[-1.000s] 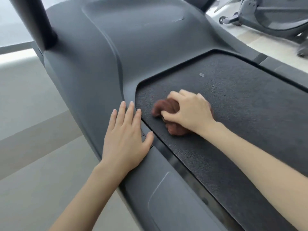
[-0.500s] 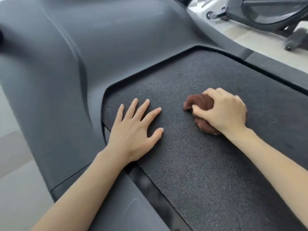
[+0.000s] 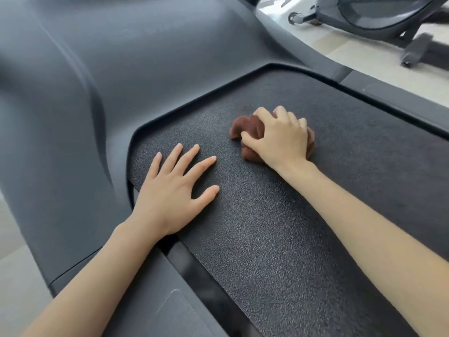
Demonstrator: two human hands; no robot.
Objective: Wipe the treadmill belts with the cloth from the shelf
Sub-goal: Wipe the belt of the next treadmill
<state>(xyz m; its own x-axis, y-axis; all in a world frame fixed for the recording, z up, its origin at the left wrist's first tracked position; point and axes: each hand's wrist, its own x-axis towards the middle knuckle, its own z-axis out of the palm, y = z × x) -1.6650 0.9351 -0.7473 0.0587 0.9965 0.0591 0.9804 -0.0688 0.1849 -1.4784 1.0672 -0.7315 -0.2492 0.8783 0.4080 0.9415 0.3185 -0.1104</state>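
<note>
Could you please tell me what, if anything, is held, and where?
The right hand grips the bunched brown cloth from above; the left hand holds nothing.

Cloth [image 3: 245, 128] mostly hidden under right hand [image 3: 279, 139]; belt [image 3: 291, 215] cropped.

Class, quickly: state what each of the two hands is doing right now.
Left hand: open, fingers spread flat on the treadmill belt.
Right hand: closed, gripping the brown cloth.

L hand [image 3: 170, 190] flat, splayed, R hand [image 3: 279, 137] clenched
</note>
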